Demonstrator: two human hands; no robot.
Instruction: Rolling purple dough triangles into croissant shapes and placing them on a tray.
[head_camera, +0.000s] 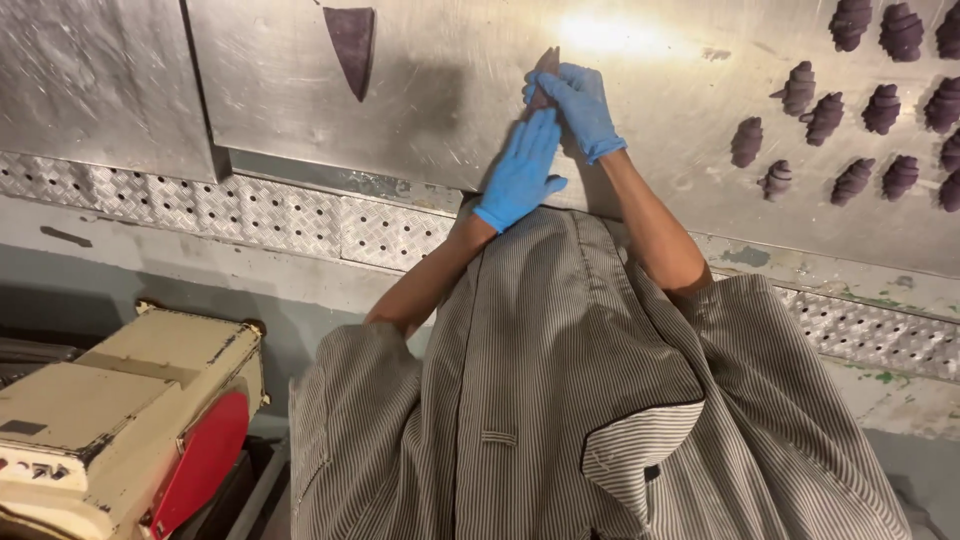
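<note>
We see one dark brown dough piece (547, 68) lying on the steel worktable (450, 90), pinned between two hands in blue gloves. Our left hand (522, 170) lies flat with its fingers straight and close together, pressed along the near side of the dough piece. Our right hand (580, 105) curves over the piece from the other side, fingers bent and narrow around it. Only the pointed far tip and a strip of the dough show between the gloves; the rest is hidden.

One flat, dark triangular dough cut-out (352, 42) lies on the same worktable, well apart to the left of the hands. To the right, we count about fourteen rolled dough pieces (860, 110), ridged and crescent-like, set in loose rows; several are cut by the picture's edge, so the count is approximate. Nothing lies between the hands and either group.

The worktable is brushed metal, scratched, with a bright reflection (600, 35) just beyond the hands. Its front edge meets a band of embossed tread plate (260, 215). Our grey striped coat (560, 400) fills the lower centre and hides the floor there. At lower left stands one cream-coloured machine (110, 420) with a red panel (205, 460).
</note>
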